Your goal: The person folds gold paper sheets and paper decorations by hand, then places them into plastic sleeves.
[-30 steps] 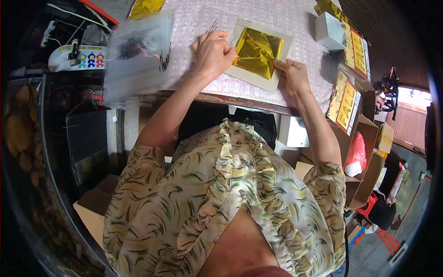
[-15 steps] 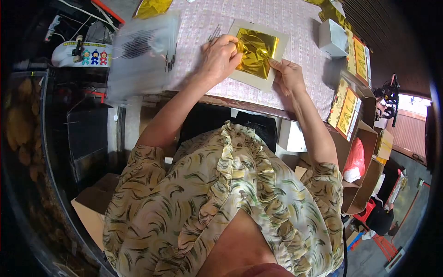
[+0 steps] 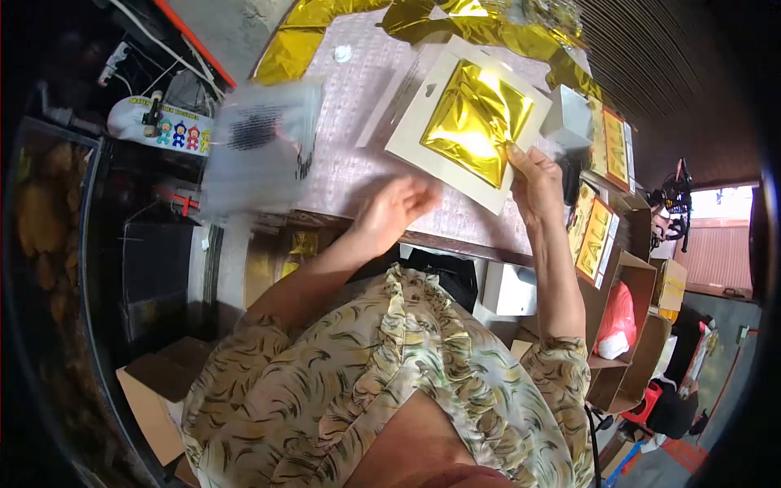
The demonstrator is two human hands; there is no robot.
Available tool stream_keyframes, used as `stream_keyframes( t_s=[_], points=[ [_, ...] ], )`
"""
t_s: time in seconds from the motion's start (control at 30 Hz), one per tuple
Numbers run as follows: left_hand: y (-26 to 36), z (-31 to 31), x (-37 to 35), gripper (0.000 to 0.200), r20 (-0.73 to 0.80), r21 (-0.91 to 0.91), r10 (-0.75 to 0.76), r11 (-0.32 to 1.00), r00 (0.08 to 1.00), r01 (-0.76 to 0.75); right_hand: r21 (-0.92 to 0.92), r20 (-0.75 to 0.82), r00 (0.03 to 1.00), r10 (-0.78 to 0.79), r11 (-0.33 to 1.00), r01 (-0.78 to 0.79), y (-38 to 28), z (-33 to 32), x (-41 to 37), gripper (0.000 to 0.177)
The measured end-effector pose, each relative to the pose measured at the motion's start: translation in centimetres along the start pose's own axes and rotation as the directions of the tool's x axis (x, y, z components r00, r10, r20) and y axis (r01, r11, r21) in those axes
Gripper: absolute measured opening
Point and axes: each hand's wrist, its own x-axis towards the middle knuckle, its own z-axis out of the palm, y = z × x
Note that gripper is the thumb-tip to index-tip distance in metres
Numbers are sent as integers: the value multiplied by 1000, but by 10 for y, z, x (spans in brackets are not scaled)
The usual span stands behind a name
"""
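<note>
My right hand [image 3: 540, 183] grips the lower right edge of a pale cardboard card [image 3: 412, 137], thumb on top. The card is tilted and raised toward me, with a small hang hole near its upper left side. On its face lies a folded square of shiny gold foil [image 3: 476, 122]. Below the card's lower left edge, my left hand [image 3: 397, 213] is apart from it, its fingers loosely extended and slightly blurred, holding nothing. A stack of clear plastic bags [image 3: 264, 154] with black print lies at the table's left edge.
Gold foil sheeting [image 3: 333, 24] spreads along the back of the patterned tablecloth [image 3: 346, 106]. A white box [image 3: 568, 118] and boxes marked FALL [image 3: 598, 240] stand at the right. A small white round item [image 3: 342, 54] lies at the back left.
The card with the foil has been lifted, turned and moved right in my right hand. My left hand has let go of it and drawn back toward me. The view has shifted.
</note>
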Motion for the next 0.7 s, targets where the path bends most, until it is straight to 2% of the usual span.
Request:
stream_keyframes(
  t_s=[0.03,0.07,0.1,0.13,0.17,0.23,0.27,0.33,0.37,0.43,0.5,0.7],
  points=[
    [-1,7,19,32,-35,-238,42,970,999,-49,-30,28,1000,-4,1000,4,-4,1,-3,23],
    [2,10,34,39,-79,-461,74,882,994,-102,-35,37,999,8,999,-7,-4,4,-6,23],
    [12,10,44,47,131,-605,156,795,979,-46,-54,36,999,9,999,-7,-4,7,-10,23],
    [22,12,53,54,319,-717,266,695,910,48,-73,32,999,7,997,-5,-3,9,-13,22],
    [32,17,58,54,310,-724,268,688,912,44,-124,28,1000,15,992,-11,1,8,-14,23],
    [48,32,61,63,515,-752,302,609,802,253,-148,16,999,30,989,-27,8,12,-18,23],
    [49,35,60,63,513,-756,304,604,803,254,-162,2,999,34,986,-33,12,13,-20,23],
    [48,40,57,68,483,-732,260,644,836,223,-195,5,999,43,980,-42,19,9,-19,21],
    [47,45,57,58,438,-659,283,746,853,91,-184,-8,999,49,982,-50,21,9,-19,18],
    [29,41,72,59,444,-682,307,725,842,96,-173,-29,998,54,983,-58,22,12,-19,15],
    [21,35,79,59,450,-704,330,703,830,102,-156,-44,985,165,973,-170,22,15,-18,11],
    [30,32,78,55,407,-676,324,736,854,43,-156,-34,987,158,975,-161,30,28,-16,3]
  ],
)
